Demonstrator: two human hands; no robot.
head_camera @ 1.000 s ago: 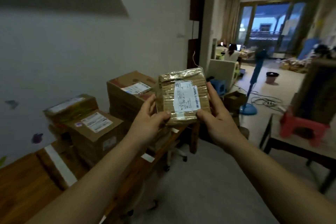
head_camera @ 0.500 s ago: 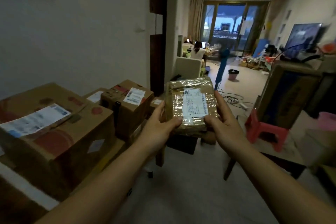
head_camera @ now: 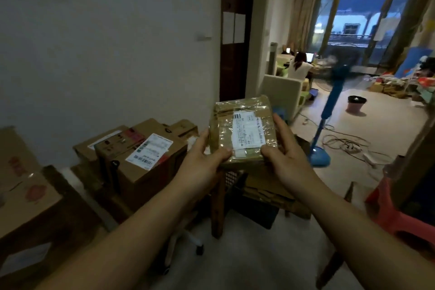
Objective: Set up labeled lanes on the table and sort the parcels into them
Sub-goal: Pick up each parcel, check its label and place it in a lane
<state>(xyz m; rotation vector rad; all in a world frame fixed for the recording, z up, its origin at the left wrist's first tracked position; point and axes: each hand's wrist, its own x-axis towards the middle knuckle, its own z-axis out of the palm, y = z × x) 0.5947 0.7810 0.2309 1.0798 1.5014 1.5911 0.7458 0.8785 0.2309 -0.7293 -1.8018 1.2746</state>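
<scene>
— Holding anything risky?

— Table (head_camera: 77, 216) w/ big boxes (head_camera: 141, 160) sits well left. Small taped parcel (head_camera: 243, 133) is up in mid-air: left hand (head_camera: 202, 162) & right hand (head_camera: 288, 156) both clamp its edges. Glossy tape (slick, I'd guess) could slide; dim light may make me misread the label (head_camera: 247, 135), so wrong lane.

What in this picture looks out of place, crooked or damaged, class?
The small parcel held between the left hand and right hand looks roughly wrapped: glossy tape is wrinkled all over it, and its white label sits slightly tilted. On the floor behind, loose cables sprawl by the blue fan stand.
</scene>
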